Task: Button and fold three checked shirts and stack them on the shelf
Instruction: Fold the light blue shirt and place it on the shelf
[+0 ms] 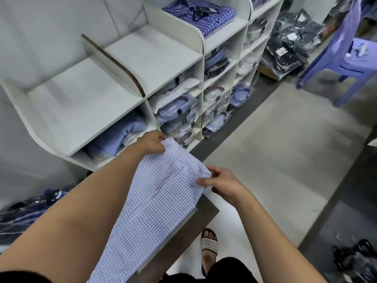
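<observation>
The checked shirt [163, 193] hangs stretched between both hands above the near corner of the counter [206, 211], its length trailing down toward the person. The left hand [152, 142] pinches the far top corner; the right hand [221, 185] pinches the other corner, fingers curled on the cloth. It looks like the fold is under way or the shirt is being carried across. Next it probably needs laying flat and squaring. On the far shelf [155, 58], one folded blue shirt [201, 16] already sits in a top bay; bagged shirts [177, 113] fill the cubbies below.
</observation>
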